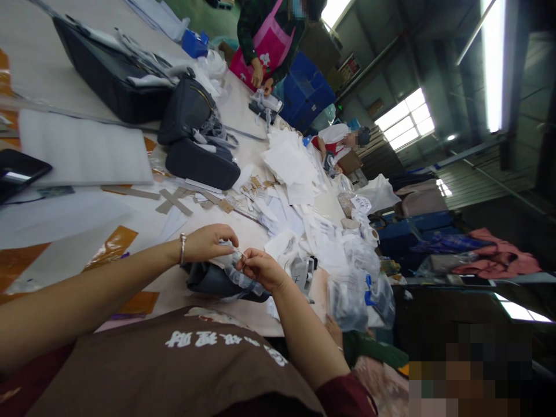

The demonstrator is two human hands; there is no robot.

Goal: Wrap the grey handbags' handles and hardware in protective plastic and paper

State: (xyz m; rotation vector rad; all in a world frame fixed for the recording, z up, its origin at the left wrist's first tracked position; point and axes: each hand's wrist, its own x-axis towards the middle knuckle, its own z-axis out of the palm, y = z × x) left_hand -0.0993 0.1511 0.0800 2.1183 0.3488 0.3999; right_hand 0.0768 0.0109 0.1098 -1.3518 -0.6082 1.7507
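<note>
Clear plastic sheeting point(245, 277) bunches over a dark fabric bag point(217, 282) on the white worktable point(254, 234) in front of the person, the left hand point(208, 243) curled close above, the right hand point(263, 269) with its fingertips point(244, 259) pinched narrowly on a thin pale strip point(237, 252), too small to identify.

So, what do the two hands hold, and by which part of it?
The left hand and right hand seem to pinch the gathered top of a clear plastic bag; the small thin piece there is hard to tell.
</note>
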